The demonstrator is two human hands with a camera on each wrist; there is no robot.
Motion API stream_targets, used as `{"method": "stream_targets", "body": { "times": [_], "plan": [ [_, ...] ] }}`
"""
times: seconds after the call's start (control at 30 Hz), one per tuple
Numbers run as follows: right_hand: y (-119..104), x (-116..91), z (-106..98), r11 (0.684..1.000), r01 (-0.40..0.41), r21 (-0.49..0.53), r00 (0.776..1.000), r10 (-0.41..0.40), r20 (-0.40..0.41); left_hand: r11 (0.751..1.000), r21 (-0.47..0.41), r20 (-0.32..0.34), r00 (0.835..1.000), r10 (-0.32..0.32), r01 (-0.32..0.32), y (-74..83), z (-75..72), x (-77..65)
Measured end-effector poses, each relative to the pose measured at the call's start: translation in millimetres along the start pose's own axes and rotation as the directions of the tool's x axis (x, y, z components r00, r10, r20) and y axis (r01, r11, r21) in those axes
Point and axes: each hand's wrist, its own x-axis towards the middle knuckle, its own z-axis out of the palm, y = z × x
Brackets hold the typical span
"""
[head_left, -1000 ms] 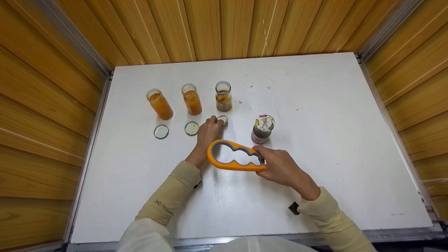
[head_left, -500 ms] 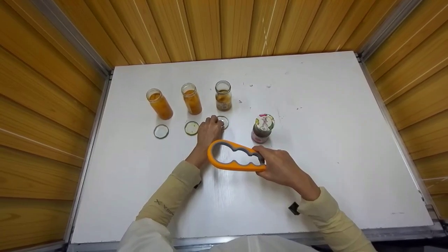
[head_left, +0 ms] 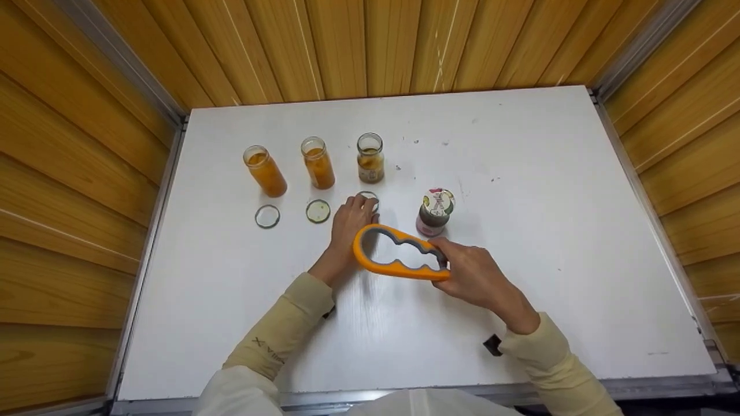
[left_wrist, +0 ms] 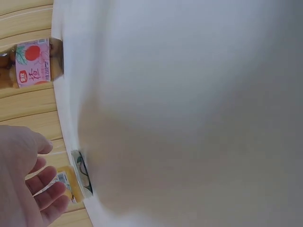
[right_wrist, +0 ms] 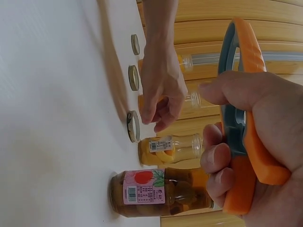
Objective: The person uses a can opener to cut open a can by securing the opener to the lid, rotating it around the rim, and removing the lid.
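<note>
My left hand (head_left: pixel 351 224) hovers over a jar lid (head_left: pixel 370 196) lying upturned on the table, its fingers loosely bent. In the left wrist view a gap shows between that hand and the lid (left_wrist: pixel 82 172), and nothing is in the fingers. My right hand (head_left: pixel 477 277) grips an orange and grey jar opener (head_left: pixel 399 270) by one end, above the table. Just beyond the opener stands a capped jar (head_left: pixel 437 215) with a patterned lid. Its pink label with a red fruit shows in the right wrist view, where the jar (right_wrist: pixel 147 191) stands nearest.
Three lidless glass jars stand in a row at the back: two tall orange ones (head_left: pixel 267 176) and a shorter one (head_left: pixel 370 167) with yellowish pieces. Two more lids (head_left: pixel 267 216) lie before them. Wood-patterned walls (head_left: pixel 393 46) border the white table (head_left: pixel 549 202).
The lid, tilted under my left fingers at first, now lies flat below the shorter jar. My left fingers have loosened from it. My right hand and the jar opener have shifted slightly right.
</note>
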Motion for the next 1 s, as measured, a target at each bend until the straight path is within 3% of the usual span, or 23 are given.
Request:
{"method": "stream_targets", "body": {
  "times": [0.17,0.33,0.5,0.77,1.0],
  "plan": [
    [5.3,-2.1,-9.8,1.000,-0.023,0.016,0.998,0.024,-0.053,0.988,-0.154,0.043,0.999,0.021,-0.014,3.9,-3.7,-1.3],
    [12.1,-3.3,-21.1,0.998,-0.056,0.023,0.995,0.058,-0.076,0.934,-0.347,0.152,0.988,-0.035,0.086,12.6,-10.8,0.0],
    [19.3,-3.0,-31.7,0.996,-0.092,0.003,0.991,0.092,-0.096,0.889,-0.437,0.225,0.974,-0.036,0.134,21.9,-12.6,1.4],
    [29.4,-4.8,-43.7,0.991,-0.133,-0.033,0.981,0.127,-0.144,0.783,-0.593,0.283,0.959,-0.012,0.185,36.7,-12.3,7.7],
    [37.8,-4.0,-50.9,0.982,-0.188,-0.028,0.969,0.181,-0.166,0.656,-0.726,0.301,0.953,0.034,0.206,49.8,-10.9,16.0]
  ]
}}
